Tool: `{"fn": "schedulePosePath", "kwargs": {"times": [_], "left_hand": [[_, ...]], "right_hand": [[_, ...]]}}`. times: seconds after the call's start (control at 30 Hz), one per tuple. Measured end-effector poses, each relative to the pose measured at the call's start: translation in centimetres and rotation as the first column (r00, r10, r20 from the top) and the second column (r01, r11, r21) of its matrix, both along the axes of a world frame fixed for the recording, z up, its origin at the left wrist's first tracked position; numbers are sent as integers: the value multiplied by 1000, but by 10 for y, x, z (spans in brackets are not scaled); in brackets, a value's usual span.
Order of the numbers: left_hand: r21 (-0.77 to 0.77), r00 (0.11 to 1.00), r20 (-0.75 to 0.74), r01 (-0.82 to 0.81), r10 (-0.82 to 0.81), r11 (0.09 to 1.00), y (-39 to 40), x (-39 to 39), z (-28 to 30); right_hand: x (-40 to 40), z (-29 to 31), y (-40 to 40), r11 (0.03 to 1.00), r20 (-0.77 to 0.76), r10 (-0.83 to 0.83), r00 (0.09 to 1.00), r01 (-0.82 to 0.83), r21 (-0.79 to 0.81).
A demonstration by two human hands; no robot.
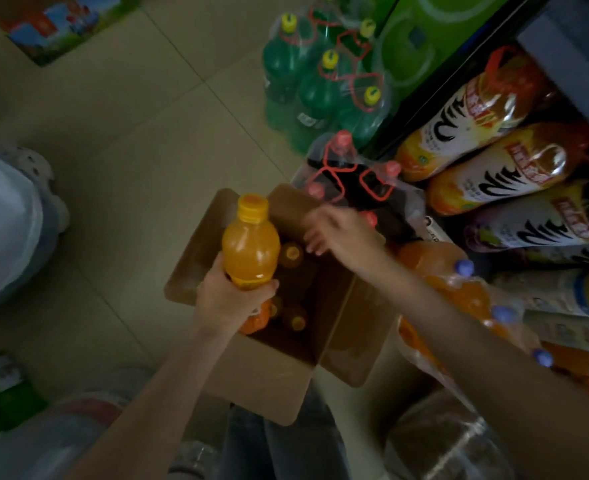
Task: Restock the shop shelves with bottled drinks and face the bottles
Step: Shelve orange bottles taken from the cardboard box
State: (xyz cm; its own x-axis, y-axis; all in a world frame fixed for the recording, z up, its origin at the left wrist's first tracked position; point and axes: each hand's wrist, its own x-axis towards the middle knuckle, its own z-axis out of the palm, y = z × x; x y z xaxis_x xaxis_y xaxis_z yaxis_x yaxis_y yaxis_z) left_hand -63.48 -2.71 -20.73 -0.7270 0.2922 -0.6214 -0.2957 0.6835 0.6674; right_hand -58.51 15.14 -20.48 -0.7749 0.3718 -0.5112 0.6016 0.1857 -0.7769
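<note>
I am in a small shop, standing on a tiled floor (140, 140). Shrink-wrapped packs of green bottles (320, 88) sit at one o'clock, stocked juice bottles (487, 116) fill a shelf at two o'clock, and an open delivery carton (272, 368) lies below me.

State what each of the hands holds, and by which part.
Left hand grips the orange drink bottle round its lower body. Right hand holds nothing.
</note>
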Motion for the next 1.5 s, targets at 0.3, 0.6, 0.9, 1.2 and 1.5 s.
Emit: {"fn": "schedulePosePath", "kwargs": {"times": [0.3, 0.6, 0.9, 1.2, 1.5], "left_hand": [[0, 982, 182, 40, -39, 999, -20, -9, -41], [-20, 976, 216, 46, -41, 999, -16, -9, 0], [101, 941, -33, 337, -335, 936, 58, -16, 315], [400, 831, -372, 546, -414, 736, 146, 60, 551], [423, 618, -537, 786, -574, 451, 253, 190, 655]], "right_hand": [[-10, -158, -41, 522, 646, 440, 624, -763, 381], [19, -63, -45, 755, 528, 331, 782, -555, 349], [55, 330, 14, 531, 361, 249, 899, -438, 725], [170, 624, 52, 397, -436, -234, 869, 495, 773], [315, 693, 95, 48, -776, -413, 477, 862, 504]]}}
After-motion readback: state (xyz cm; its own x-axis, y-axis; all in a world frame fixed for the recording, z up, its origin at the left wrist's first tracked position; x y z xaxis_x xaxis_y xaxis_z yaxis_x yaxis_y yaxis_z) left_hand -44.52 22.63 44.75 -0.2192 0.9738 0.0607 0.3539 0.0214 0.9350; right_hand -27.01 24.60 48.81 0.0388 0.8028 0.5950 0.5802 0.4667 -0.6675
